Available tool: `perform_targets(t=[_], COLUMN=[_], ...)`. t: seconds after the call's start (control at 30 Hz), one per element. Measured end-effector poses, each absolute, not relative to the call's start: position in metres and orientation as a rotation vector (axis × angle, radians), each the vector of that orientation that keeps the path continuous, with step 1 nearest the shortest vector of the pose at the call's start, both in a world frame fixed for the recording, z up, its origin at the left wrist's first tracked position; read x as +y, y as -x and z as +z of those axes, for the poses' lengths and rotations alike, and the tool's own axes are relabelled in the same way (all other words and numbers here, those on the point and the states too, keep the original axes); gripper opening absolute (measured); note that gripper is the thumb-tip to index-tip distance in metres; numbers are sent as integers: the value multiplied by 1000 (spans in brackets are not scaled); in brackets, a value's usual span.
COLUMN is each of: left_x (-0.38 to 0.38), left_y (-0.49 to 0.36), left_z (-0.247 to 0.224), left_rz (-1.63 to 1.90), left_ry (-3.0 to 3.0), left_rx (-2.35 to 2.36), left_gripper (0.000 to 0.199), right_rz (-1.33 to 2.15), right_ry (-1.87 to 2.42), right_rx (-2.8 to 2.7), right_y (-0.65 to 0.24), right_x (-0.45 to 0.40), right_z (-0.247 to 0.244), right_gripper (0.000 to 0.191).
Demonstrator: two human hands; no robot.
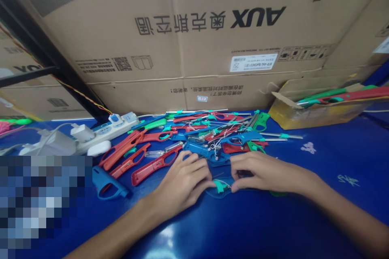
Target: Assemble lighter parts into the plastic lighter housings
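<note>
In front of me on the table lies a blue lighter casing half [215,192] with a green trigger [220,186] and a thin white wire in it. My left hand [189,176] is closed, thumb and fingers pinching the casing beside the trigger. From the other side my right hand [258,170] grips the casing with curled fingers, close to the wire. Both hands cover much of the casing. Just beyond my fingertips, a pile of stick-lighter parts spreads out, with a blue casing [206,151] and a red casing half [156,164] nearest my left hand.
Behind the pile stands a large cardboard sheet [188,56]. A taped carton [316,115] with red and green lighter parts is at back right. A white power strip [105,132] with plugs lies at back left. Another blue casing [109,184] rests at left, near a pixelated area.
</note>
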State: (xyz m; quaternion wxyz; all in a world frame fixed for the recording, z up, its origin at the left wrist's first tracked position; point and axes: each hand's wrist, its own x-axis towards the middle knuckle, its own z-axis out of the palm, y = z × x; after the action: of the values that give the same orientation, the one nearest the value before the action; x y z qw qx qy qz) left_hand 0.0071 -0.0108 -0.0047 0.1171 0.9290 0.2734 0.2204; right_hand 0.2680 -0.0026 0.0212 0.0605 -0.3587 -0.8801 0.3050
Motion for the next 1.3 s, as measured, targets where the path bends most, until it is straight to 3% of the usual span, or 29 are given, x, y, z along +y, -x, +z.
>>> perform_targets(t=[0.9, 1.3], left_x=[-4, -11], left_y=[-7, -6], left_z=[-8, 3], left_rz=[692, 507], left_ry=[-2890, -2844], left_rx=[813, 821], left_gripper=[21, 19], right_rz=[969, 983], right_ry=[1061, 905], right_rx=[-2663, -2648], right_y=[-264, -261], right_x=[-2, -5], right_z=[21, 23], right_gripper=[37, 24])
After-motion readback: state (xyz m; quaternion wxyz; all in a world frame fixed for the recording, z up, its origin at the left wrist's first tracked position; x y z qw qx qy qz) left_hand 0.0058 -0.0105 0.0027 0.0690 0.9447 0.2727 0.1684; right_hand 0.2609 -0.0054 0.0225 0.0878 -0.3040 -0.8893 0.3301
